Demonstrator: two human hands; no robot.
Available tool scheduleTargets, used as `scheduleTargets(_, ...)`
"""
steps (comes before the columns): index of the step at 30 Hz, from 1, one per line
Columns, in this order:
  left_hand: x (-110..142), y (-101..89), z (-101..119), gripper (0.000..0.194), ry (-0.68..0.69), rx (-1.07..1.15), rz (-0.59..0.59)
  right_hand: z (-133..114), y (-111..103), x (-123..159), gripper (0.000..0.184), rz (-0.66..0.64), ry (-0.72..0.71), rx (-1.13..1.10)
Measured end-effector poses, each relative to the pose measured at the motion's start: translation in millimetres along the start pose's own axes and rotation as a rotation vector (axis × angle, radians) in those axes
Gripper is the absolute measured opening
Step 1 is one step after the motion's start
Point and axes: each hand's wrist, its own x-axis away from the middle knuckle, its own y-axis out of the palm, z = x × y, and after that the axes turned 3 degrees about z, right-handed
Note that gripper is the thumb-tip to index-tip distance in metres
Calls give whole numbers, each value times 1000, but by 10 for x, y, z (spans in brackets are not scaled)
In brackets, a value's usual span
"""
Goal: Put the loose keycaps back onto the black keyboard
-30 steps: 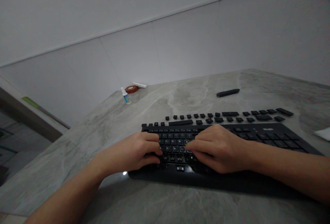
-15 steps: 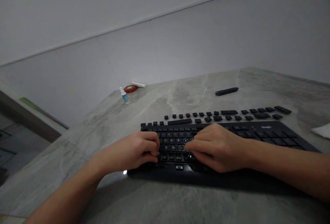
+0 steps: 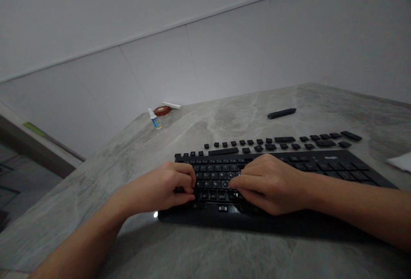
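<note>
A black keyboard (image 3: pixel 221 221) lies across the table before me, with several keycaps off its lower rows and bare key sockets (image 3: pixel 212 195) showing. My left hand (image 3: pixel 171 187) rests at the keyboard's left end, fingers curled in with thumb and fingertips close together over the keys. Whatever those fingertips hold, if anything, is hidden. Over the middle keys is my right hand (image 3: pixel 269 185), closed, its index finger and thumb pressed together at the sockets. What lies between them is too small or covered to make out.
Loose black keycaps (image 3: pixel 259 148) stand in two rows behind the keyboard, with a long spacebar-like key (image 3: pixel 223 151). Farther back lie a dark pen-like tool (image 3: pixel 281 113), a small spray bottle (image 3: pixel 156 119), a reddish-brown round object (image 3: pixel 162 111) and, at right, something white (image 3: pixel 401 162).
My left hand has shifted slightly left, its fingers curling a little more. My right hand stays almost in the same place. The keyboard and loose keycaps look unmoved.
</note>
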Motion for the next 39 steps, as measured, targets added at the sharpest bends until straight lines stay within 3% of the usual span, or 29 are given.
scheduleTargets(39, -10, 29, 1, 20, -55, 42, 21, 15, 2, 17, 24, -17, -4, -10)
